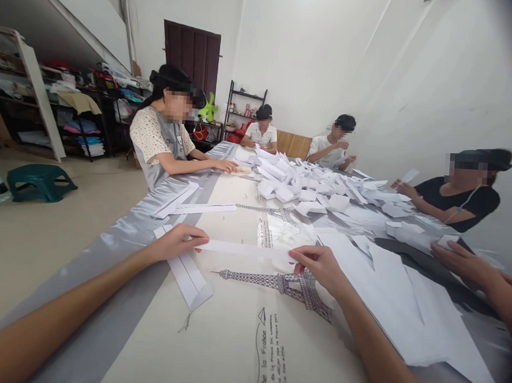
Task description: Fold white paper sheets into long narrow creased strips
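Observation:
Between my two hands a narrow white paper strip point(248, 249) is stretched level over the printed tablecloth point(177, 348). My left hand point(174, 245) pinches its left end between thumb and fingers. At the other end my right hand point(321, 266) grips the strip the same way. Just under my left hand lie folded white paper strips point(187, 280), spread at a slant. Another long strip point(205, 209) rests farther up the cloth. To the right of my right hand is a stack of white paper sheets point(405, 304).
A large heap of folded white paper pieces point(300, 182) covers the far middle of the table. Several people sit around it; a co-worker's hands point(460, 256) hold folded paper at the right edge. A green stool point(40, 179) stands on the floor at left.

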{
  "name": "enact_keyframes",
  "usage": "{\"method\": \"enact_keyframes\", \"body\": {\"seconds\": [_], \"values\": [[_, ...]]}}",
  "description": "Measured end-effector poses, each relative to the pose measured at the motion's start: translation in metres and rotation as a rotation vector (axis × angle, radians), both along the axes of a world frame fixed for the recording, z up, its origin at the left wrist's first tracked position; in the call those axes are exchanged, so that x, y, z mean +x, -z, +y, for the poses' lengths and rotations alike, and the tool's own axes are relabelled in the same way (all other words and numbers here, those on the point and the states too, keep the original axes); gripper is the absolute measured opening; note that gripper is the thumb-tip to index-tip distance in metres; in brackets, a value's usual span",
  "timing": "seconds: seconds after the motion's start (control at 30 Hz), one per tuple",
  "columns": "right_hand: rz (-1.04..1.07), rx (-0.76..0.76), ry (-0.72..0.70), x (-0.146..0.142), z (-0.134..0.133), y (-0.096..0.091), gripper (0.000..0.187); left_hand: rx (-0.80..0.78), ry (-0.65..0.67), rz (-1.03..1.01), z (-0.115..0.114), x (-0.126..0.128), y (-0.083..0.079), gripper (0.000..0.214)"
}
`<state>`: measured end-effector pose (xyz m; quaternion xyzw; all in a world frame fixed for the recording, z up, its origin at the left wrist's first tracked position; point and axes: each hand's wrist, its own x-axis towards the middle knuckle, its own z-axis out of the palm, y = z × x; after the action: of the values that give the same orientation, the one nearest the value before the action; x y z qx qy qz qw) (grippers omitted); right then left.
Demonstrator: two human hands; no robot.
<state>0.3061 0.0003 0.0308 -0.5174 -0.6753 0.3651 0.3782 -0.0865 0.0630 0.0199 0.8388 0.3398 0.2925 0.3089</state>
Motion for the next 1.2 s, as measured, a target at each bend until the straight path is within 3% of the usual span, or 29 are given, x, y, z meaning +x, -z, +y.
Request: {"method": "enact_keyframes", "body": {"seconds": [0.2,0.37,0.5,0.7,0.97,1.07,1.2], "values": [[0.042,0.001,0.023,-0.006,-0.004,-0.005,0.036,-0.078,-0.067,-0.114,0.006,-0.011,-0.003,0.033],[-0.022,-0.018,-0.037,-0.007,-0.004,-0.005,0.037,-0.123,-0.114,-0.156,0.009,-0.02,-0.006,0.032],[-0.07,-0.049,-0.164,-0.013,-0.005,-0.002,0.035,-0.193,-0.116,-0.162,0.009,-0.021,-0.005,0.032],[-0.17,-0.12,-0.3,-0.034,-0.013,0.002,0.033,-0.241,-0.059,-0.051,0.005,-0.015,-0.009,0.032],[-0.138,-0.182,-0.344,-0.036,-0.017,0.001,0.028,-0.245,-0.051,-0.001,0.006,-0.021,-0.009,0.033],[-0.152,-0.15,-0.328,-0.038,-0.019,0.001,0.025,-0.252,-0.086,-0.037,0.005,-0.02,-0.009,0.033],[-0.299,0.021,-0.297,-0.051,-0.024,0.004,0.033,-0.235,-0.158,-0.065,0.003,-0.016,-0.009,0.037]]}}
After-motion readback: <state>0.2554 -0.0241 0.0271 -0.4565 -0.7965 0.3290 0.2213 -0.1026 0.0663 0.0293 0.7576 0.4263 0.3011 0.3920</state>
